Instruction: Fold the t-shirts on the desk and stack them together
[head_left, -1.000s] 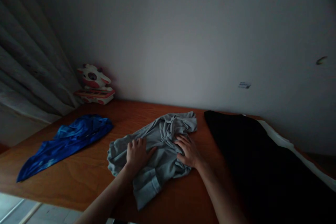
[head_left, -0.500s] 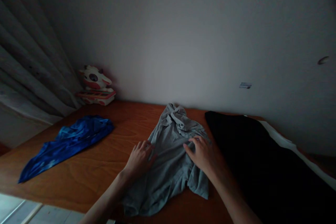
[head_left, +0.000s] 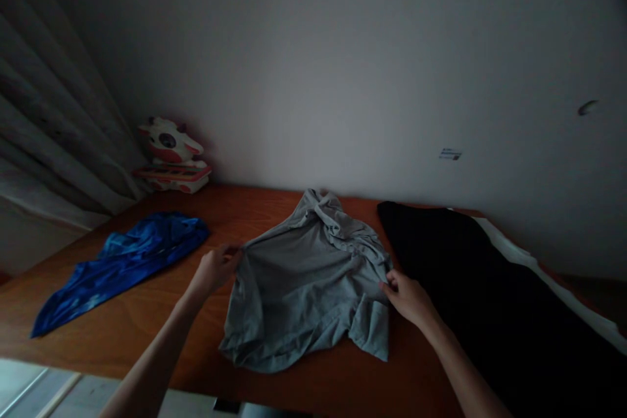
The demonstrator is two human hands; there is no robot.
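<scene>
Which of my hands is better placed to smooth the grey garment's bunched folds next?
Probably right: the right hand pinches the grey garment beside the bunched folds; the left hand holds its opposite edge.

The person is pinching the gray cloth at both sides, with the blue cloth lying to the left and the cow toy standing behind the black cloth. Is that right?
Not quite: the head view shows the cow toy behind the blue cloth. The rest holds.
</scene>
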